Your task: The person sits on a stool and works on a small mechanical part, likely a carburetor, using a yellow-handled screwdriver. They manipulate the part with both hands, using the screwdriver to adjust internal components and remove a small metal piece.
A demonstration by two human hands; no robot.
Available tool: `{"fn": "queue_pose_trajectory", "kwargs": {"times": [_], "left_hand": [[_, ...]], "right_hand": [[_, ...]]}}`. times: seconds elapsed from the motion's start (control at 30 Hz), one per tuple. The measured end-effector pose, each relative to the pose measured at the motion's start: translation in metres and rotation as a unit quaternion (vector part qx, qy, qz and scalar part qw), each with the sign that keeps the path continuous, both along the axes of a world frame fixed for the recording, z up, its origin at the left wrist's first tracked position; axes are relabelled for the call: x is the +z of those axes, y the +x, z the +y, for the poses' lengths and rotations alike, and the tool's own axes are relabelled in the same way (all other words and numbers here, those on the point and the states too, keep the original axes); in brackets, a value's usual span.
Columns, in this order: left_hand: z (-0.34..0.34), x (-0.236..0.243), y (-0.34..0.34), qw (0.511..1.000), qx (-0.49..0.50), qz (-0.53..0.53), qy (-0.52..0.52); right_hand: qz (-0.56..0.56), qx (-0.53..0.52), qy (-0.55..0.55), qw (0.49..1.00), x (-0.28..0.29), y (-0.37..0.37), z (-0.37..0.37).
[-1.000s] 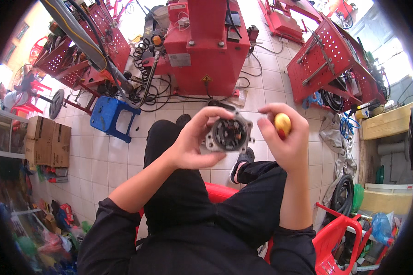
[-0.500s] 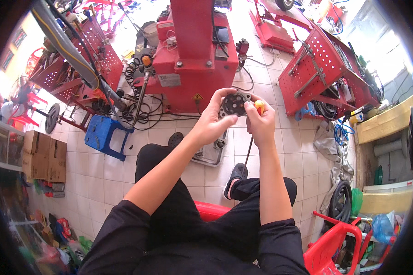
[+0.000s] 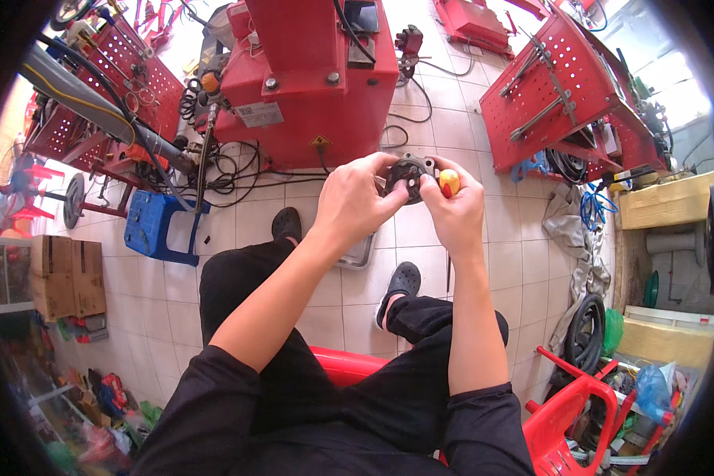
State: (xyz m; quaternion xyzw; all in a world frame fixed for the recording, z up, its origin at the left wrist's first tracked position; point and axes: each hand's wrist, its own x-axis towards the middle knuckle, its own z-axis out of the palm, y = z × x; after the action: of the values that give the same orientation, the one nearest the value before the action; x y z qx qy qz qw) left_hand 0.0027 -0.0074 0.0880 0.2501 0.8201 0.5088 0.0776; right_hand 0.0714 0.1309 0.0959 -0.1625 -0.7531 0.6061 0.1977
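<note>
My left hand (image 3: 358, 196) grips a round metal housing (image 3: 407, 169) with a dark inner face and bolt holes, its thumb pressed on that face. My right hand (image 3: 453, 210) is closed round a screwdriver with a yellow-and-red handle (image 3: 448, 181), its shaft pointing down, while its thumb also rests on the housing. Both hands are held over my legs. Below them a metal tray (image 3: 355, 258) on the tiles is mostly hidden by my arm.
A red machine (image 3: 309, 95) stands ahead, among hoses and cables, between red perforated carts (image 3: 527, 111). A blue stool (image 3: 152, 224) and cardboard boxes (image 3: 67, 278) are on the left. A red chair (image 3: 571, 424), tires (image 3: 583, 333) and wooden beams (image 3: 666, 198) are on the right.
My right hand has come from apart to against the housing. Both hands rose higher in the view, and my left thumb has moved onto the housing's inner face.
</note>
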Motion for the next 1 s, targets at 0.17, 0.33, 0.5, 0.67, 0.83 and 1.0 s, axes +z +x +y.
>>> {"fn": "queue_pose_trajectory", "kwargs": {"times": [0.17, 0.33, 0.5, 0.67, 0.83, 1.0], "left_hand": [[0.002, -0.006, -0.011, 0.998, -0.018, 0.033, -0.043], [-0.003, -0.004, -0.017, 0.997, -0.033, 0.017, -0.069], [-0.004, -0.006, -0.018, 0.996, -0.039, 0.032, -0.067], [-0.004, -0.006, -0.015, 0.992, -0.032, 0.083, -0.093], [-0.002, -0.006, -0.011, 0.989, -0.035, 0.12, -0.082], [-0.003, -0.006, -0.01, 0.989, -0.034, 0.119, -0.079]], "right_hand": [[-0.033, 0.009, 0.056, 0.998, -0.011, -0.004, 0.002], [-0.042, 0.028, 0.029, 0.998, -0.014, -0.006, 0.002], [-0.034, 0.034, 0.028, 0.998, -0.015, -0.007, 0.001], [-0.029, 0.038, 0.028, 0.998, -0.017, -0.007, 0.001], [-0.027, 0.035, 0.034, 0.998, -0.017, -0.005, 0.001], [-0.031, 0.033, 0.032, 0.998, -0.016, -0.005, 0.0]]}}
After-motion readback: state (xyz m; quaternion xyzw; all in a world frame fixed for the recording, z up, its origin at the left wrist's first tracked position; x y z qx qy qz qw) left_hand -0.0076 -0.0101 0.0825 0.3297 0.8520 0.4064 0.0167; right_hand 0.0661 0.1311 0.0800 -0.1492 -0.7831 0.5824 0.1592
